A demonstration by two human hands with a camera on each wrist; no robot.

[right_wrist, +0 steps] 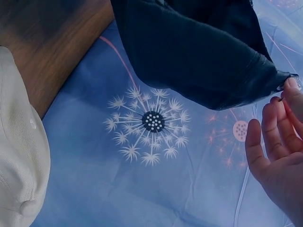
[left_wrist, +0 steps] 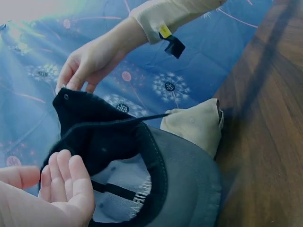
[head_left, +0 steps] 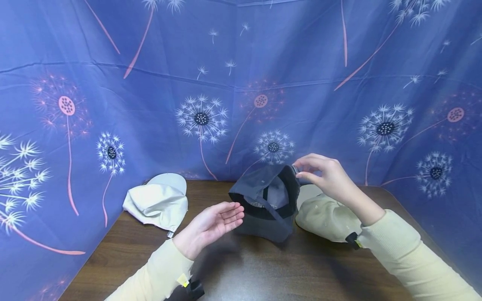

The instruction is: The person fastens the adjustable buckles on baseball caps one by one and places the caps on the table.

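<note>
A dark grey cap (head_left: 265,179) is tilted with its inside toward me and its brim low, close over the table. By the closure at its upper right edge, my right hand (head_left: 327,175) pinches it between thumb and fingers; the right wrist view shows the fingertips (right_wrist: 290,84) at that corner. My left hand (head_left: 216,223) is palm up with relaxed fingers, the fingertips overlapping the cap's left edge in the head view. Lettering shows inside the cap (left_wrist: 184,170) in the left wrist view.
A white cap (head_left: 156,205) lies at the table's left. To the right, a beige cap (head_left: 325,215) sits partly behind my right forearm. The brown wooden table (head_left: 248,271) meets a blue dandelion-print cloth (head_left: 233,50) along its back and sides.
</note>
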